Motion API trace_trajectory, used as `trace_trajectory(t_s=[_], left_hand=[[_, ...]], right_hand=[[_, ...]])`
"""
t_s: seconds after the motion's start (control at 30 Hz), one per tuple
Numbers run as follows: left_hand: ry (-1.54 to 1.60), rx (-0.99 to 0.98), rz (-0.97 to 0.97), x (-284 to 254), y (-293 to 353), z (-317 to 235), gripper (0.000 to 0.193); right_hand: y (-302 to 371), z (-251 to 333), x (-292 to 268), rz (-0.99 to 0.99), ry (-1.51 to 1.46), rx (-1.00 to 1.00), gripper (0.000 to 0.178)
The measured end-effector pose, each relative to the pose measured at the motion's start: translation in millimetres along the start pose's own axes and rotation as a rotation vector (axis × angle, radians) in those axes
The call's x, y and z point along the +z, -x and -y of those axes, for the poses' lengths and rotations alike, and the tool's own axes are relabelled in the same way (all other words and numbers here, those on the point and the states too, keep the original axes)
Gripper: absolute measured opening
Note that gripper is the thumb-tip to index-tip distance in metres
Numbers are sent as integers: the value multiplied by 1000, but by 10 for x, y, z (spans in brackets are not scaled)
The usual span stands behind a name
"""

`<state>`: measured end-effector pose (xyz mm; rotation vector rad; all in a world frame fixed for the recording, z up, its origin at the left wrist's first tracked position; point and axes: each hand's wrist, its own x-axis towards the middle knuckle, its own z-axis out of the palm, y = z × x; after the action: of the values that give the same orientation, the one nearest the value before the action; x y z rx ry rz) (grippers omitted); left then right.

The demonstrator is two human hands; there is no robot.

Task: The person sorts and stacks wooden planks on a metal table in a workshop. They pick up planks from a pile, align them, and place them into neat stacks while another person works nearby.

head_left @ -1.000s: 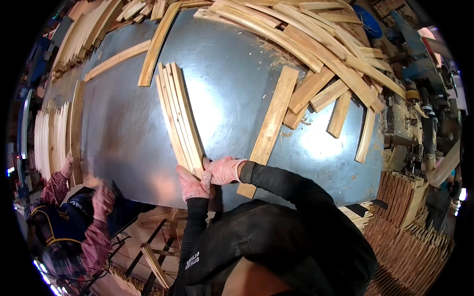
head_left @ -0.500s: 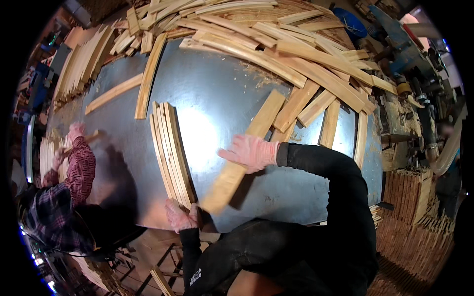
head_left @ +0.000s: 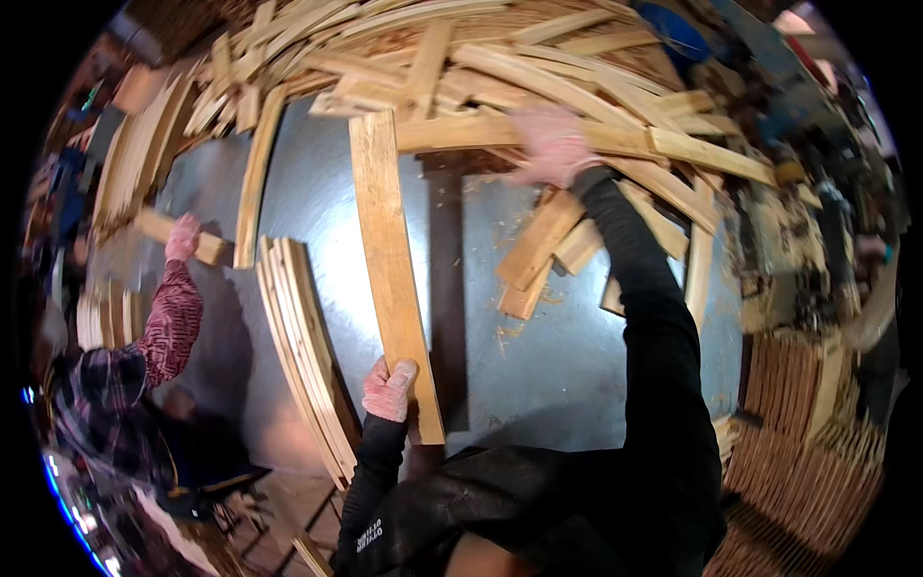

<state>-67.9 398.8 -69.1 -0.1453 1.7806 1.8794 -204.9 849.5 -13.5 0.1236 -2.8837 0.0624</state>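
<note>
In a pink-and-white glove, my left hand [head_left: 388, 388] is closed round the near end of a wooden board [head_left: 386, 250]. That board is raised off the table and points away from me, casting a dark shadow to its right. My right hand [head_left: 553, 144], gloved alike and smeared by motion, is stretched out over a long board [head_left: 461, 133] at the edge of the heap; its fingers are too blurred to read. Left of the held board, several narrow boards lie side by side as a stack [head_left: 303, 351] near the front edge.
A heap of loose boards [head_left: 567, 87] covers the table's far side. At the left, another person's gloved hand [head_left: 183, 238] holds a short board [head_left: 157, 226] beside standing rows of boards. Tall piles of slats [head_left: 788, 404] stand at the right, below machinery. The metal table [head_left: 538, 385] shines.
My left hand has gone from the narrow stack to gripping a board's near end. My right hand has moved away to the heap. The other person's arm has reached farther out with a board.
</note>
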Motion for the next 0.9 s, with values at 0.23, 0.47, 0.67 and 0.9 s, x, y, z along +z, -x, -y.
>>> trace_trajectory(t_s=[0.23, 0.47, 0.67, 0.9], left_hand=[[-471, 170, -302, -196, -440, -444, 35], [-1358, 429, -430, 914, -2762, -1871, 30], [-1441, 276, -203, 1752, -3938, -1933, 75], [-1298, 157, -119, 1389, -3890, -1740, 81]], right_hand=[[370, -154, 256, 329, 125, 161, 91], [810, 108, 324, 447, 188, 540, 103], [964, -226, 222, 528, 89, 507, 112], [975, -292, 152, 526, 29, 409, 81]])
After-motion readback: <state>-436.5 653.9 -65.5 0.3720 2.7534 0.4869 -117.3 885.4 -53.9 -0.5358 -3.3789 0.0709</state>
